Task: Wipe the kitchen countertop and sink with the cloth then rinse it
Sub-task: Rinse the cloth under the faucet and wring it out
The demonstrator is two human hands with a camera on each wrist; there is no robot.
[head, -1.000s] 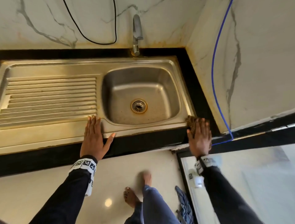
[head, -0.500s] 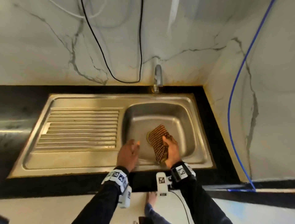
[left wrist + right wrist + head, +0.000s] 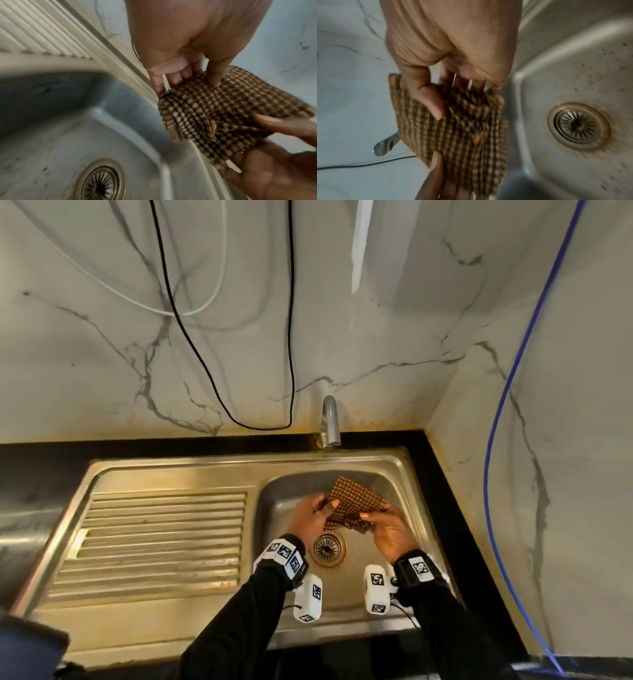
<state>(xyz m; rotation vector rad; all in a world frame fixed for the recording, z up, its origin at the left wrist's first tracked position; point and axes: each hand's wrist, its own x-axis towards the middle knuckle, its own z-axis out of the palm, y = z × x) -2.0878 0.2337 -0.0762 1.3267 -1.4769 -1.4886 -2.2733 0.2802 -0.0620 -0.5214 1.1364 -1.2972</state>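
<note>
A brown checked cloth (image 3: 354, 503) is held up over the steel sink basin (image 3: 284, 501), spread between both hands. My left hand (image 3: 313, 513) pinches its left edge between thumb and fingers; the left wrist view shows the thumb on top of the cloth (image 3: 223, 115). My right hand (image 3: 385, 529) pinches the right lower edge, with its thumb pressed on the cloth (image 3: 453, 128). The tap (image 3: 330, 422) stands behind the basin and no water runs. The drain (image 3: 328, 549) lies below the hands.
A ribbed drainboard (image 3: 161, 539) fills the sink's left half. Black countertop (image 3: 455, 508) borders the sink at the right and back. Black (image 3: 291, 337), white (image 3: 137, 299) and blue (image 3: 496, 422) cables hang on the marble walls.
Both hands left the counter's front edge. The right hand carried the cloth into the basin, the left hand joined it, and the cloth is now lifted and spread between them.
</note>
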